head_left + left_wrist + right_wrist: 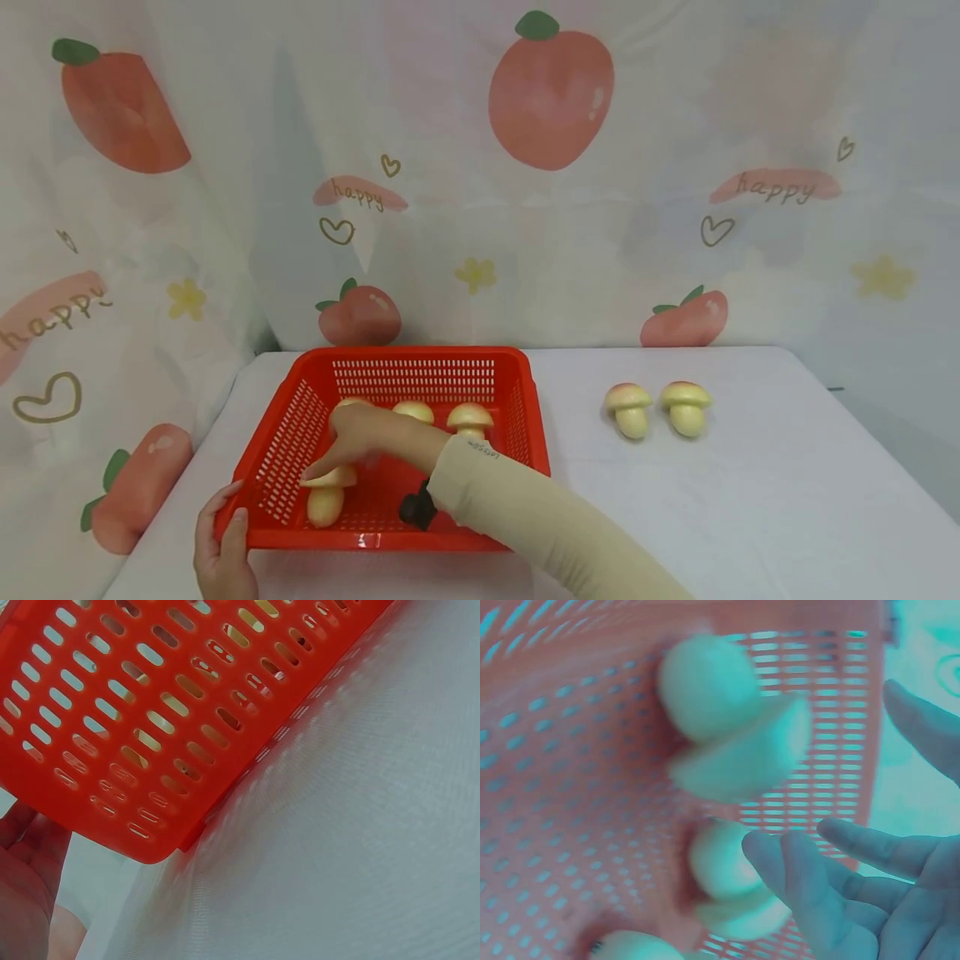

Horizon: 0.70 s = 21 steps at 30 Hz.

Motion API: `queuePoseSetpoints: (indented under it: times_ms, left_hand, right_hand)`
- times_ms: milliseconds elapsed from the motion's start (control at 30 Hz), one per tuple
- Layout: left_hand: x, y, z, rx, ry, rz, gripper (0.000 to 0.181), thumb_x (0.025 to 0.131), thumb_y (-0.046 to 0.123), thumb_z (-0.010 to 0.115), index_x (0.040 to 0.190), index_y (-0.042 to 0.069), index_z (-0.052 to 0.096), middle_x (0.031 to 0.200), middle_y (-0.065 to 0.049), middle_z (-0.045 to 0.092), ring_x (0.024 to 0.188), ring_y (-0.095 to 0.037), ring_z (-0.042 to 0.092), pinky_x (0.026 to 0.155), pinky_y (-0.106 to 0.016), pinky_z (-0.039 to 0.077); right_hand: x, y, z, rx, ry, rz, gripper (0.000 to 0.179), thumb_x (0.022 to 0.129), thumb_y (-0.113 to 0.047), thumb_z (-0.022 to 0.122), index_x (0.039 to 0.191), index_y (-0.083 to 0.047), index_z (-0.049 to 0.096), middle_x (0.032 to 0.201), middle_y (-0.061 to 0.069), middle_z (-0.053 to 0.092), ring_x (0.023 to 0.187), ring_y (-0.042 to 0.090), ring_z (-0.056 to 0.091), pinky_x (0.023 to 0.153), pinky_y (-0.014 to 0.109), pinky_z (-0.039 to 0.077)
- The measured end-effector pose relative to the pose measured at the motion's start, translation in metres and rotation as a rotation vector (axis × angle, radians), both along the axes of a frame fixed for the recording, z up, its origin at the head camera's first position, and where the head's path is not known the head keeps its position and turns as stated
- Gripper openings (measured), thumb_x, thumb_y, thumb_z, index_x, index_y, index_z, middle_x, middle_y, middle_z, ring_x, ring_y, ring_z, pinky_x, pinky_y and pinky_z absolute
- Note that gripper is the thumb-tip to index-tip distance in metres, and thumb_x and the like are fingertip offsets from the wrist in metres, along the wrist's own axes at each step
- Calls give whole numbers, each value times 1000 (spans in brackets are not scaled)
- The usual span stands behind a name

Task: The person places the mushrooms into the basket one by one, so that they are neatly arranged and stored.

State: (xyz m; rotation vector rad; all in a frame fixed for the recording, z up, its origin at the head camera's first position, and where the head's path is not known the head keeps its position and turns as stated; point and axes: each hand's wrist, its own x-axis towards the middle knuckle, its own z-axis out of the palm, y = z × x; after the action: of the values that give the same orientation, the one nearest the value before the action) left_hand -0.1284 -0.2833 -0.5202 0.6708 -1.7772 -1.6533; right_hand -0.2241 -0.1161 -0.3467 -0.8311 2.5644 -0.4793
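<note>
While one mushroom (326, 504) is positioned at eight o'clock within the red basket (420, 540), the right hand (371, 433) is held near it, fingers spread apart. Three further mushrooms (414, 412) are arranged from eleven to two o'clock. The basket's eight-o'clock corner is gripped by the left hand (225, 542). Two outer mushrooms (630, 408) are placed at three o'clock on the white table (712, 517).

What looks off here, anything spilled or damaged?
Nothing spilled or visibly damaged. Two mushrooms are on the table, outside the basket holding others, though that may be fine. Only the right wrist picture looks odd: strongly cyan.
</note>
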Motion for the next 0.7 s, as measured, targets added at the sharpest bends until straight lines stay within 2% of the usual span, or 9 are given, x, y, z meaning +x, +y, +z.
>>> queuePoseSetpoints:
  times_ms: [100, 167, 300, 400, 567, 700]
  left_hand:
    - [-1, -2, -1, 8, 1, -4, 34, 97, 29, 43, 131, 27, 47, 130, 0, 45, 105, -18, 48, 67, -8, 45]
    - [-1, -2, -2, 14, 1, -6, 34, 97, 29, 43, 131, 27, 47, 130, -1, 44, 104, -17, 49, 65, -8, 45]
    - [0, -1, 1, 23, 31, -10, 34, 97, 27, 45, 131, 23, 47, 128, -2, 45, 100, -13, 50, 63, -8, 45]
    - [3, 2, 8, 49, 93, -29, 34, 96, 22, 46, 130, 17, 48, 126, -7, 44, 97, -11, 50, 62, -8, 46]
    - [5, 8, 19, 73, 97, -10, 32, 97, 19, 44, 128, 16, 50, 122, -7, 46, 95, -10, 51, 61, -8, 45]
    - [3, 5, 11, 69, 157, -34, 33, 96, 18, 46, 128, 13, 50, 120, -8, 47, 95, -10, 52, 61, -10, 47]
  right_hand:
    - [1, 9, 13, -49, -38, -12, 40, 75, -45, 72, 70, -11, 52, 56, -3, 44, 50, 11, 51, 47, 21, 45]
    - [0, 16, 21, -91, -64, -15, 36, 76, -41, 73, 87, -10, 58, 67, -4, 49, 55, 11, 54, 50, 22, 47]
    - [-4, 34, 33, -158, -85, -14, 49, 76, -37, 73, 111, -8, 56, 88, -5, 54, 58, 14, 58, 53, 25, 50]
    - [-8, 49, 38, -200, -104, -22, 48, 76, -36, 74, 109, -7, 56, 90, -4, 54, 62, 15, 57, 54, 27, 51]
    - [-12, 71, 40, -217, -106, -59, 43, 76, -35, 74, 106, -8, 57, 87, -2, 55, 63, 15, 57, 55, 25, 49]
    - [-15, 88, 39, -224, -84, -65, 39, 77, -33, 73, 104, -9, 57, 80, -1, 56, 62, 19, 57, 55, 25, 47]
